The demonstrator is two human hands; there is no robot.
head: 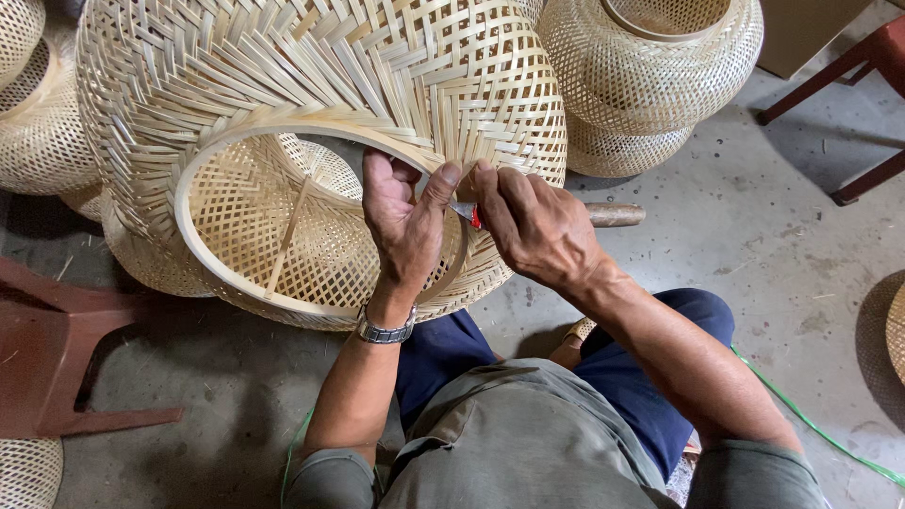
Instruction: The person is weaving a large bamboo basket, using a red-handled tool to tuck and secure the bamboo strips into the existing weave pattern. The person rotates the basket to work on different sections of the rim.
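A large pale woven bamboo basket [283,85] lies on its side in front of me, its round open rim [226,141] facing me. My left hand [403,226], with a metal watch on the wrist, grips the rim from inside, thumb pressed on the outer edge. My right hand [537,226] pinches a small red-and-metal tool [467,214] against the rim, right beside the left thumb. A brown wooden handle [615,215] lies behind the right hand; whether it belongs to the tool I cannot tell.
Other woven baskets stand at the top right [650,66] and at the left [38,132]. A dark red stool [57,349] sits at the left, another red frame [848,85] at the top right. A green strap [811,424] lies on the concrete floor.
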